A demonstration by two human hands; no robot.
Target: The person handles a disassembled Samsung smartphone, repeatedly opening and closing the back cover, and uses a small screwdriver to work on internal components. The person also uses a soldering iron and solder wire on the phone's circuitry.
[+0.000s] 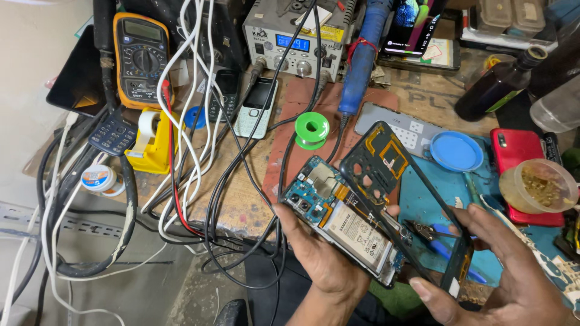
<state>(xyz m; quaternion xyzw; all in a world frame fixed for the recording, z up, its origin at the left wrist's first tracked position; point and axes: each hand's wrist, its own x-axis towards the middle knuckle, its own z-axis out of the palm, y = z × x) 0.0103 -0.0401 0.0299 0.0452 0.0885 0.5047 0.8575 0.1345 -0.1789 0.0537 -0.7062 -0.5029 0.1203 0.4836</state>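
A messy wooden work table fills the top of the frame, with a grey floor at the lower left.

Low in the middle, the left hand is closed around an opened phone and holds it from below. The phone's inside parts face up, with a white battery in the middle and a blue board at its top end. Its long side runs on a slant, with the top end pointing to the upper left and the other end to the lower right.

At the lower right, the right hand grips a thin black phone frame by its lower end. The frame tilts up off the phone like an open book cover. Its top end points up toward the middle of the frame. The 2 hands are apart.

Just past the frame lie a blue round lid and a red phone. A green spool sits above the phone. Further up is a grey box with knobs. At the upper left are a yellow meter and many black and white cables.
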